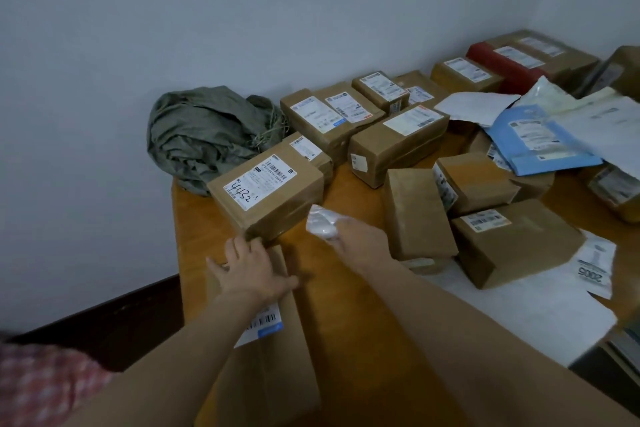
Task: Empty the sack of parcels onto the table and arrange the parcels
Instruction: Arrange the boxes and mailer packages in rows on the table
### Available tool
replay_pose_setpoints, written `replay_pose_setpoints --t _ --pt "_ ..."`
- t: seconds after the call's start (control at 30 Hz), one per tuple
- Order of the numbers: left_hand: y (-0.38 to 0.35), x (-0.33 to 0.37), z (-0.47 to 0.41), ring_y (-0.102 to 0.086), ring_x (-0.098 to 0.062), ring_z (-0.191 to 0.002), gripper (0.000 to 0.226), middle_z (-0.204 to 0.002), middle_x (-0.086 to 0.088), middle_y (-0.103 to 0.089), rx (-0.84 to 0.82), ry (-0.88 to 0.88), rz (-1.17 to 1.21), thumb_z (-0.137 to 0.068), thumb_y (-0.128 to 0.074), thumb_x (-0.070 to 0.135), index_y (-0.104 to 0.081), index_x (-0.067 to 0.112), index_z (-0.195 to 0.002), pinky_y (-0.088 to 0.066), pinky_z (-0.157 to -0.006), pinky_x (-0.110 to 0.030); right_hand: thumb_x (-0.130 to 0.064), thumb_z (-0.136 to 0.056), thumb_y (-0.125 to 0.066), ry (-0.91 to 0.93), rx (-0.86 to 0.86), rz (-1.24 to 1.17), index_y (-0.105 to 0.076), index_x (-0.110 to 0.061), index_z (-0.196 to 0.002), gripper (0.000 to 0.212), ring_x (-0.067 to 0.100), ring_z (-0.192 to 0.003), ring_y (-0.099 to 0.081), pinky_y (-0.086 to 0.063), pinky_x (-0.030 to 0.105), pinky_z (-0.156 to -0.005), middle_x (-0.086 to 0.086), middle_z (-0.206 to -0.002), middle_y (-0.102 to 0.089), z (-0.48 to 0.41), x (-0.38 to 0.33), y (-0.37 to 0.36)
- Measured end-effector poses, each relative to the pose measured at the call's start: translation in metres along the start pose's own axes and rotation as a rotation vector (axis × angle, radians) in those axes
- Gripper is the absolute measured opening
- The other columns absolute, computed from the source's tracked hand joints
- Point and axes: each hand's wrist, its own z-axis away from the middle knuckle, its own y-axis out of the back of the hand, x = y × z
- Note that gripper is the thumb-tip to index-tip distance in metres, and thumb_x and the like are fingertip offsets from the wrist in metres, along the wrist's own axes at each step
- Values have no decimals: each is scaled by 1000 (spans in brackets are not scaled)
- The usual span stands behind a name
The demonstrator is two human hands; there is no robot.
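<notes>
Sack (207, 135) apparently emptied, lying crumpled at far-left corner of worktop (346, 305), against wall (104, 45). Emptying judged done, arranging only partway. Tidy row (332, 114) of boxes along wall. Loose heap (485, 184) to right, boxes askew under flat mailers (540, 142), not yet sorted. Left grip (251, 270) spread flat on near box (277, 374). Right grip (360, 239) pinching small white packet (323, 224), not yet set down.
</notes>
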Motion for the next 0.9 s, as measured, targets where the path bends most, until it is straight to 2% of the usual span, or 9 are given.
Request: replay_pose_setpoints --t 0.13,0.27,0.4,0.47,0.53,0.6,0.67,0.8,0.9 --pt "12 22 -1 -40 -24 -121 63 -127 -8 -42 272 -95 567 -75 -70 41 -41 15 -125 -37 -103 -37 -17 -94 -47 -315 102 -705 -50 -12 -106 13 11 -79 -53 -40 18 -62 1 -95 -55 -7 2 28" --pt "28 48 -11 -61 -23 -104 58 -124 -8 -59 -109 100 1287 -83 -69 23 -42 6 -132 -51 -88 -36 -9 -92 -47 -501 -32 -1097 -57 -7 -104 16 20 -88 -66 -55 31 -72 8 -101 -65 -3 15 55" --pt "30 61 -15 -69 -23 -85 27 -99 -9 -70 -311 198 1468 -85 -68 13 -60 4 -110 -57 -66 -34 -17 -94 -43 -514 84 -954 -52 -19 -77 18 11 -72 -53 -44 24 -66 -1 -79 -55 7 31 68" --pt "31 64 -16 -68 -24 -82 21 -93 -9 -69 -273 252 1485 -86 -67 10 -60 5 -106 -56 -65 -36 -33 -93 -47 -571 263 -510 -57 -18 -103 21 21 -103 -52 -42 37 -91 6 -106 -56 12 50 69" --pt "31 64 -20 -68 -27 -83 24 -97 -11 -69 -246 298 1514 -86 -66 10 -59 4 -108 -57 -72 -41 -53 -85 -55 -678 176 -152 -31 -18 -141 70 35 -136 -25 -21 50 -111 16 -145 -30 20 69 66" --pt "33 61 -22 -68 -30 -89 28 -103 -13 -69 -238 357 1550 -86 -66 10 -57 6 -113 -56 -83 -47 -64 -74 -64 -762 -36 -204 -2 -18 -150 108 40 -143 -8 -13 52 -114 20 -154 -6 27 76 62" --pt "36 61 -22 -68 -31 -91 28 -104 -13 -69 -226 357 1569 -86 -63 10 -57 7 -113 -54 -86 -49 -58 -71 -71 -778 -137 -254 10 -18 -149 120 40 -142 -11 -19 52 -113 22 -153 -3 33 73 54" --pt "50 58 -16 -62 -37 -103 28 -113 -19 -64 -81 355 1495 -88 -57 13 -58 2 -113 -51 -91 -47 -51 -72 -71 -617 -185 -249 3 -22 -150 111 38 -139 -17 -23 50 -113 19 -151 -9 37 47 42" --pt "61 50 -16 -54 -41 -118 43 -130 -24 -55 37 339 1553 -87 -56 15 -52 -2 -126 -47 -95 -48 -38 -74 -73 -546 -212 -720 -21 -34 -147 90 35 -134 -27 -35 44 -108 8 -149 -10 39 27 37"
